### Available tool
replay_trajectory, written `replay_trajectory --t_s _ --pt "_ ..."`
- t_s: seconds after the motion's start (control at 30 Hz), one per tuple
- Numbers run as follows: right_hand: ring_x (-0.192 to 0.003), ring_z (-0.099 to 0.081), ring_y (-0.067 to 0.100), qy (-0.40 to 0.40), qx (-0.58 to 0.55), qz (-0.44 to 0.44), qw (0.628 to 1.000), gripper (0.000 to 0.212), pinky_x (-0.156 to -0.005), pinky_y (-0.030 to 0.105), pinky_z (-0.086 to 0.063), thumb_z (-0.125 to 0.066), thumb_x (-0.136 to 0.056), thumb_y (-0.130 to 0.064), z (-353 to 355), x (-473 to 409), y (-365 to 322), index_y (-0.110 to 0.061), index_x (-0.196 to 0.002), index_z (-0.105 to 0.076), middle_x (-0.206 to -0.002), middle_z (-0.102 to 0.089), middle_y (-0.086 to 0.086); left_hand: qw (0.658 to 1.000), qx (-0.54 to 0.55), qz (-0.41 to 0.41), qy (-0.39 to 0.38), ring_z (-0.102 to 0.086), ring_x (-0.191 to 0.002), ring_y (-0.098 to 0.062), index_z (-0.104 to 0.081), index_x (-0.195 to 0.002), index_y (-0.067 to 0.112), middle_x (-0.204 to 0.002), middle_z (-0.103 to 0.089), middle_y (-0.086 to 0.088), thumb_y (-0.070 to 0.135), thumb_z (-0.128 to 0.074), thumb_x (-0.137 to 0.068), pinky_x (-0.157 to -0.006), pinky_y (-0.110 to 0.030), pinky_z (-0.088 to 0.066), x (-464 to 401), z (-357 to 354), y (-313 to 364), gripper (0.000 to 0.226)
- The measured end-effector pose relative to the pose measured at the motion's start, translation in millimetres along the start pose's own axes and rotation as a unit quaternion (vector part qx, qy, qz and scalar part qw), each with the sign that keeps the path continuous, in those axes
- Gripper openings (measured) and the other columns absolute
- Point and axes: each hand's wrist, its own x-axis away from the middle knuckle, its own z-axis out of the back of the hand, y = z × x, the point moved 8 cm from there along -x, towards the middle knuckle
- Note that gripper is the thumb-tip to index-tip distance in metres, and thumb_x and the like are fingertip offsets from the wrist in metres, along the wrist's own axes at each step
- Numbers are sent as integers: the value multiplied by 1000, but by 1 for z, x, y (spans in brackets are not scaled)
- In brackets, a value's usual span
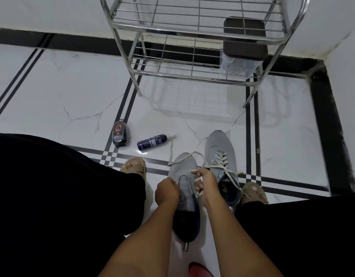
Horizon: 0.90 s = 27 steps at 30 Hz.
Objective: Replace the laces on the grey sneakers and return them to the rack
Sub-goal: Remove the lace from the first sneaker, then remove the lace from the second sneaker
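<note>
Grey sneaker (182, 172) on white marble-look floor (72, 92) before steel rack (192, 27); left hand (166, 191) and right hand (204, 181) pinch its lace (197, 179). Spray can (152, 142) label unreadable.

White marble floor (72, 92) with black stripes, white wall (42, 11).

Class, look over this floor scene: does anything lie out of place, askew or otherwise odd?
Yes. A dark spray can lies on its side on the floor tiles, beside a small upright dark container, rather than standing. A loose lace also trails across the floor from the nearer sneaker.
</note>
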Motion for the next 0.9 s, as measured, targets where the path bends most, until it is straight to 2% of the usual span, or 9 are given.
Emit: replay_trajectory --t_s 0.07,0.17,0.27,0.37,0.5,0.57,0.63,0.73,0.9 --pt "-27 -22 9 -36 -152 44 987 29 -35 18 -21 -46 -91 -15 5 4 -13 -12 -62 -44 -63 -63 4 1000 -14 1 -6 -61 -96 -28 -65 -100 16 -106 -65 -7 35 -48 -93 -74 -29 -47 5 3 3 26" --pt "-34 -22 11 -75 77 93 990 19 -41 20 -19 -52 -83 -19 4 37 -51 -12 -66 -48 -66 -66 6 997 6 -63 36 -56 -108 -31 -52 -117 17 -120 -55 -8 37 -54 -87 -83 -38 -49 11 13 24 36" --pt "-38 -23 11 -138 227 101 959 18 -42 17 -18 -56 -82 -18 3 77 -86 -13 -66 -49 -59 -62 4 968 -10 -249 21 -45 -125 -28 -44 -133 22 -135 -47 -7 44 -56 -82 -98 -42 -43 15 16 83 56" --pt "-33 -24 7 -197 56 179 962 25 -36 16 -21 -58 -92 -23 12 116 -129 -12 -71 -51 -63 -60 4 946 13 -309 -94 -61 -90 -13 -68 -99 19 -94 -64 1 38 -71 -81 -81 -31 -45 38 28 124 27" --pt "-36 -32 6 21 -207 311 928 22 -40 20 -28 -57 -95 -34 84 126 -164 -17 -81 -59 -81 -70 1 921 115 -290 -232 -64 -104 -24 -71 -82 16 -98 -72 -7 34 -66 -87 -88 -35 -47 63 47 135 20" --pt "-41 -33 9 151 -196 332 910 24 -43 23 -30 -56 -95 -34 113 124 -149 -19 -77 -62 -95 -73 2 898 221 -271 -268 -65 -106 -26 -65 -77 16 -90 -73 -6 29 -61 -92 -86 -34 -46 73 64 143 20" --pt "-42 -32 9 183 -156 315 918 17 -42 23 -30 -57 -94 -26 117 117 -129 -21 -79 -64 -109 -71 2 860 351 -238 -284 -69 -93 -24 -60 -77 13 -76 -67 -3 26 -55 -96 -91 -35 -49 84 84 158 24" --pt "-43 -37 8 122 -61 258 956 8 -41 21 -33 -60 -92 -22 80 101 -104 -23 -86 -65 -113 -67 4 785 494 -196 -319 -64 -72 -16 -60 -79 11 -67 -58 1 27 -46 -100 -94 -35 -49 100 109 179 29" --pt "-31 -25 6 -225 -103 201 948 30 -37 18 -27 -45 -100 -35 -15 116 -73 -11 -85 -54 -113 -68 18 713 613 -165 -300 -65 -73 -12 -63 -98 8 -73 -61 2 15 -45 -101 -93 -31 -49 110 144 186 20"
